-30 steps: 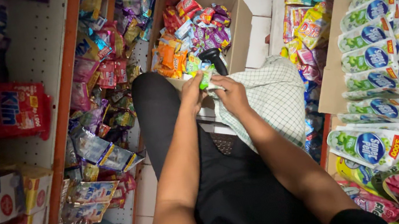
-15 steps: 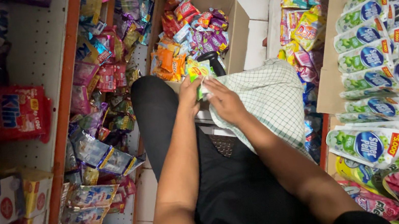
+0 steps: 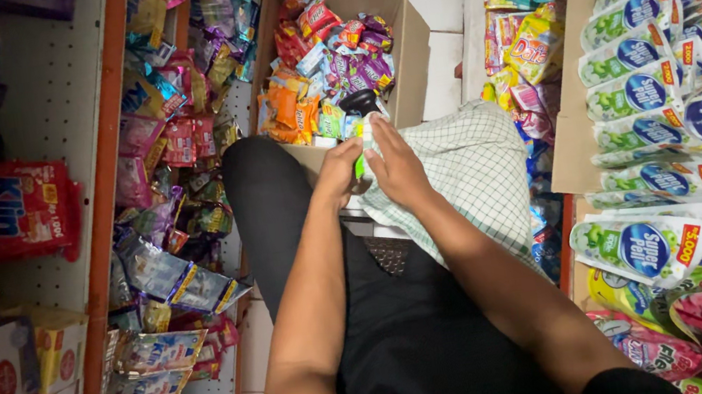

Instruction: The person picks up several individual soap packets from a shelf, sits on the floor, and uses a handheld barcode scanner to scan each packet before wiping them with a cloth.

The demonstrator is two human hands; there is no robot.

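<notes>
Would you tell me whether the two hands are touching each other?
Touching: the head view shows the left hand and right hand pressed together around a small green packet.

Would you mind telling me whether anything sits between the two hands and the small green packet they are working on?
Nothing visible does. The left hand and right hand already meet on the small green packet, held over the near edge of the cardboard box of sachets, beside the checked cloth.

White green-checked cloth (image 3: 474, 167), brown box (image 3: 408, 45)

Ahead of your knees: box (image 3: 406, 32) holding packets (image 3: 325, 65). Shelves (image 3: 107, 166) to your left, hanging sachets (image 3: 671, 91) right.
</notes>
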